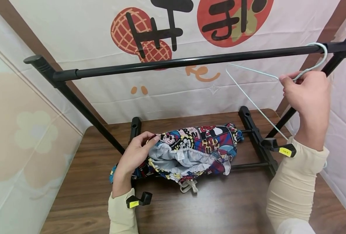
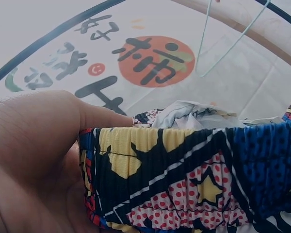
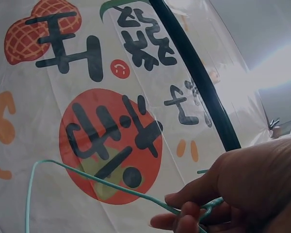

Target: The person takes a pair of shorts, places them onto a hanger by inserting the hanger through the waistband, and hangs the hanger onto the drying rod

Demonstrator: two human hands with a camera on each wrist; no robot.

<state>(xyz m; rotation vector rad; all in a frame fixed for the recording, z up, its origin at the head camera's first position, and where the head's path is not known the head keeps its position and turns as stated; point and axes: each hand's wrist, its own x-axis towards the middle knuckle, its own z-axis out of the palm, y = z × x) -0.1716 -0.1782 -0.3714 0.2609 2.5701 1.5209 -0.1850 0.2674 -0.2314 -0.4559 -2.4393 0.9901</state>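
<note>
My left hand (image 1: 133,152) pinches the left side of the waistband on a pair of comic-print drawstring shorts (image 1: 208,139), thumb inside the opening. The pale lining and a white label (image 1: 180,155) show, and a drawstring (image 1: 188,186) hangs at the front. In the left wrist view the gathered elastic waistband (image 2: 174,174) fills the lower part. Up at the right, my right hand (image 1: 310,94) pinches a thin pale-green wire hanger (image 1: 256,105) at its neck. The hanger's hook goes over the black rail (image 1: 190,61); its lower right part is hidden behind the arm.
The black rack's left post (image 1: 88,112) slants down to the wooden tabletop (image 1: 214,208). A base foot (image 1: 256,143) and a lower crossbar (image 1: 249,165) lie to the right of the shorts. A printed cloth backdrop (image 1: 97,39) stands behind the rail.
</note>
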